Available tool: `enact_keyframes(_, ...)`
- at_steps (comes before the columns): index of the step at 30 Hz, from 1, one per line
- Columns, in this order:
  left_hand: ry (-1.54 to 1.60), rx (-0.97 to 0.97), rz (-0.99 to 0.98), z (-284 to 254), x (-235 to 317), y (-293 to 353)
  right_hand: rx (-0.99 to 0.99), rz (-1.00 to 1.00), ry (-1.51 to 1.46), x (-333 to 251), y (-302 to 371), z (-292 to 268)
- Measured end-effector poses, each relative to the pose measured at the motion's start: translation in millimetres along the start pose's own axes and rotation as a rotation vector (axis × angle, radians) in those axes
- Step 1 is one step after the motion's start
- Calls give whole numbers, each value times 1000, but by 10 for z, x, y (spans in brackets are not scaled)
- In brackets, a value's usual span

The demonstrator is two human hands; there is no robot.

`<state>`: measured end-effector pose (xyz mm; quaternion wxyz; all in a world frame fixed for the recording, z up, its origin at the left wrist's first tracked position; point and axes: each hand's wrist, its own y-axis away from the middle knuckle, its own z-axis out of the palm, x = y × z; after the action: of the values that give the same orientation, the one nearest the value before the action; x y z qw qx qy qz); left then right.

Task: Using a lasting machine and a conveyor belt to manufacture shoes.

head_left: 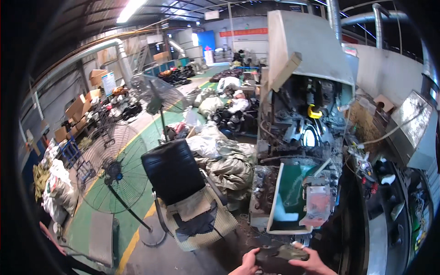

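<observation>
At the lower edge, my left hand (249, 262) and my right hand (313, 262) hold a dark, olive-patched object (275, 257) between them. It is about as long as a shoe, but its kind is not clear. The left fingers close on its left end, and the right thumb and fingers grip its right end. Just beyond my hands stands a machine (311, 50) with a pale hood and a lit work area. On its front is a green tray (289, 195) with a pale rim. Beside the tray sits a box with a reddish, clear cover (317, 204).
A black-backed chair (172, 172) stands left of the machine, with a large wire-cage fan (112, 167) beyond it. Pale sacks (224, 160) pile behind the chair. To my right run dark troughs (366, 220) holding assorted items. A metal box (408, 123) stands at the far right.
</observation>
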<state>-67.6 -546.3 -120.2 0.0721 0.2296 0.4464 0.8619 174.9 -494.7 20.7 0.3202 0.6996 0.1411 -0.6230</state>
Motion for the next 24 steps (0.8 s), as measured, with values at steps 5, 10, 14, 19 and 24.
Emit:
enact_keyframes(5,-270,-448,-300,757,-400,-216,756,213,-456,57,806,-730)
enact_keyframes(10,-877,-656,8,1436,-686,-4,1140,-101,-962,550,1902,-1954)
enact_keyframes(14,-1241,-709,70,1378,-1120,-421,1686,-237,-1097,1218,2883,-3102)
enact_keyframes(19,-1454,-734,28,1780,-1480,-369,2251,-393,-495,2334,4416,-4159)
enact_keyframes(24,-1452,-626,109,1988,-1625,-536,2015,-284,-1138,3036,5654,-4389)
